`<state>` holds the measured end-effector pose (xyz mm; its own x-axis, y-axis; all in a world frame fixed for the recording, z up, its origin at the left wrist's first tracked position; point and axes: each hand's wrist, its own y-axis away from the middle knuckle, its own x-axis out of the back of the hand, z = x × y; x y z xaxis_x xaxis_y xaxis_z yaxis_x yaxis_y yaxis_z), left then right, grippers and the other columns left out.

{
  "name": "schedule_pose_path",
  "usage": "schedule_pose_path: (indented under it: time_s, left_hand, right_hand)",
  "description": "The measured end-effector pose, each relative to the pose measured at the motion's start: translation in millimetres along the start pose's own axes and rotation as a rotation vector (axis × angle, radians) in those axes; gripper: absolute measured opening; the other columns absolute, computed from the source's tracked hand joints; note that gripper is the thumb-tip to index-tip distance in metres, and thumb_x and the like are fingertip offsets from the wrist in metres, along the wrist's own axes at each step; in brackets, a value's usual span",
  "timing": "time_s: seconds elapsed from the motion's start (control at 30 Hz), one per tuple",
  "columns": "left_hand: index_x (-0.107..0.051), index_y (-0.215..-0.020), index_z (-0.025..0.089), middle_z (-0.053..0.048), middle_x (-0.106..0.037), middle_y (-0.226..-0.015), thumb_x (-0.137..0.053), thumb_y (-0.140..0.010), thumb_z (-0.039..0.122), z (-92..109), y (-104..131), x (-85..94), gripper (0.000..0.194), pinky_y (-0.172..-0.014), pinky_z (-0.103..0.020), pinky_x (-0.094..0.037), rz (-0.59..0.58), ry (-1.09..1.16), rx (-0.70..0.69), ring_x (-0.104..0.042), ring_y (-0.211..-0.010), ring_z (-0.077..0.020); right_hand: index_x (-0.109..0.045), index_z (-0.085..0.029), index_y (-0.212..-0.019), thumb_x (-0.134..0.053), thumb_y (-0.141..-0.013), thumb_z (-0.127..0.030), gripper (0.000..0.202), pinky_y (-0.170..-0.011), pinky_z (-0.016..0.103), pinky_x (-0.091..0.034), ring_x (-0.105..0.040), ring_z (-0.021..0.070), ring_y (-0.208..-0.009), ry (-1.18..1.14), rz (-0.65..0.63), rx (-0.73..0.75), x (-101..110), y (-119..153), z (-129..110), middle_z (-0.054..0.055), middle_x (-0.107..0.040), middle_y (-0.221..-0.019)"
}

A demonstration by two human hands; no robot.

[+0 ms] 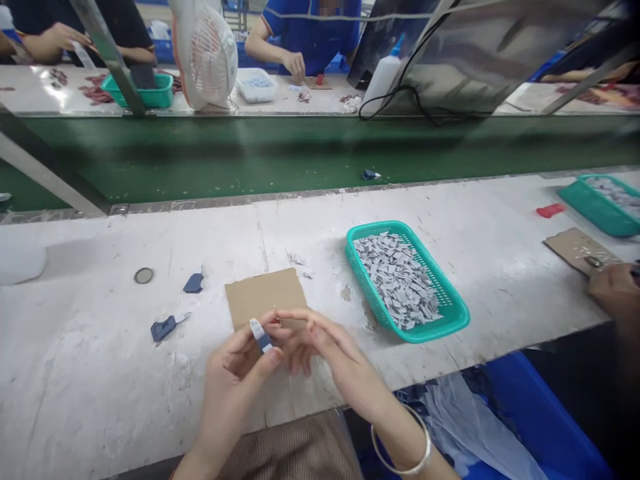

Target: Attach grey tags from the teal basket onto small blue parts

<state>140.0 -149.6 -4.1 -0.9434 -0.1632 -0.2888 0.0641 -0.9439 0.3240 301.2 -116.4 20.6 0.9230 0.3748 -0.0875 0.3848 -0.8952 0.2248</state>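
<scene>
A small white and dark blue piece point(261, 336) is pinched between the thumb and fingers of my left hand point(233, 380). My right hand point(345, 360) meets it from the right, its index finger stretched toward the left fingertips and its other fingers apart. Whether the right fingertips touch the piece is hard to make out. Just behind both hands lies a brown cardboard sheet point(265, 293). To the left are a dark blue piece point(193, 283) and another dark blue piece with a thin pale tail point(164, 329).
A teal basket point(457, 320) of small grey-white flat pieces stands right of my hands. A bottle cap point(143, 275) lies at left. Farther right, a neighbour's hand point(615, 287) works over cardboard beside another teal basket point(595, 207). A green strip point(240, 157) separates the opposite bench and its workers.
</scene>
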Motion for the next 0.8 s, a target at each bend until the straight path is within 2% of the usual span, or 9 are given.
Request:
schedule_pose_path:
  time_s: [0.07,0.17,0.23,0.33,0.43,0.53,0.67,0.73,0.8]
  left_hand:
    - [-0.068,-0.121,0.023,-0.006,-0.077,-0.106,-0.074,-0.082,0.035,5,-5,6.4,0.042,-0.089,-0.031,-0.057,0.071,-0.032,-0.010,-0.070,-0.103,-0.0220]
    - [-0.064,-0.124,0.021,-0.008,-0.076,-0.110,-0.073,-0.082,0.039,18,-18,18.0,0.047,-0.095,-0.035,-0.055,0.212,-0.163,-0.090,-0.070,-0.104,-0.0226]
    - [-0.063,-0.125,0.021,-0.007,-0.075,-0.110,-0.073,-0.082,0.039,29,-33,25.4,0.048,-0.099,-0.037,-0.053,0.278,-0.265,-0.171,-0.068,-0.107,-0.0232]
    - [-0.056,-0.125,0.024,-0.006,-0.077,-0.102,-0.074,-0.080,0.037,48,-71,36.7,0.050,-0.094,-0.041,-0.054,0.269,-0.353,-0.267,-0.071,-0.100,-0.0235]
    - [-0.053,-0.108,0.023,-0.006,-0.076,-0.096,-0.075,-0.076,0.034,68,-127,48.5,0.041,-0.092,-0.040,-0.054,0.266,-0.426,-0.401,-0.072,-0.095,-0.0238]
    - [-0.058,-0.095,0.021,-0.009,-0.074,-0.103,-0.071,-0.073,0.037,88,-189,56.5,0.030,-0.085,-0.041,-0.057,0.322,-0.752,-0.401,-0.071,-0.095,-0.0275]
    - [-0.065,-0.088,0.018,-0.012,-0.073,-0.101,-0.071,-0.071,0.032,109,-260,55.5,0.023,-0.092,-0.048,-0.052,0.413,-0.968,-0.441,-0.069,-0.095,-0.0324]
    - [-0.066,-0.090,0.018,-0.011,-0.073,-0.100,-0.067,-0.073,0.029,115,-284,51.5,0.020,-0.094,-0.048,-0.050,0.399,-1.048,-0.472,-0.068,-0.097,-0.0323]
    - [-0.067,-0.093,0.016,-0.015,-0.072,-0.102,-0.064,-0.075,0.025,116,-302,46.0,0.021,-0.094,-0.050,-0.048,0.364,-1.130,-0.498,-0.066,-0.099,-0.0344]
  right_hand:
    - [-0.066,-0.022,-0.115,-0.047,-0.098,-0.048,0.036,-0.067,0.031,-0.051,-0.064,0.0184,-0.074,0.269,0.169,0.094,33,2,-6,0.005,-0.072,-0.085]
    - [-0.069,-0.021,-0.108,-0.052,-0.095,-0.041,0.029,-0.075,0.038,-0.051,-0.064,0.0245,-0.088,0.789,0.559,0.172,93,1,-11,0.010,-0.070,-0.103]
    - [-0.069,-0.019,-0.107,-0.050,-0.095,-0.037,0.029,-0.079,0.043,-0.050,-0.063,0.0290,-0.095,1.029,0.585,0.170,127,-3,-8,0.013,-0.068,-0.106]
    - [-0.070,-0.019,-0.110,-0.045,-0.096,-0.032,0.031,-0.083,0.046,-0.050,-0.061,0.0318,-0.103,1.181,0.445,0.157,157,-9,0,0.014,-0.066,-0.108]
    - [-0.070,-0.020,-0.107,-0.043,-0.097,-0.030,0.030,-0.085,0.045,-0.050,-0.061,0.0303,-0.104,1.185,0.371,0.176,165,-13,4,0.013,-0.066,-0.108]
    - [-0.069,-0.021,-0.094,-0.050,-0.095,-0.030,0.021,-0.084,0.044,-0.051,-0.062,0.0286,-0.099,1.138,0.375,0.217,168,-14,5,0.011,-0.068,-0.100]
    - [-0.066,-0.021,-0.082,-0.057,-0.092,-0.031,0.017,-0.083,0.046,-0.050,-0.063,0.0290,-0.096,1.092,0.526,0.364,167,-8,2,0.010,-0.068,-0.096]
    - [-0.065,-0.022,-0.082,-0.059,-0.092,-0.028,0.013,-0.084,0.045,-0.051,-0.064,0.0283,-0.096,1.020,0.633,0.456,156,-2,1,0.009,-0.069,-0.095]
    - [-0.063,-0.023,-0.084,-0.059,-0.093,-0.023,0.009,-0.080,0.040,-0.053,-0.067,0.0252,-0.092,0.910,0.656,0.511,135,7,4,0.007,-0.070,-0.092]
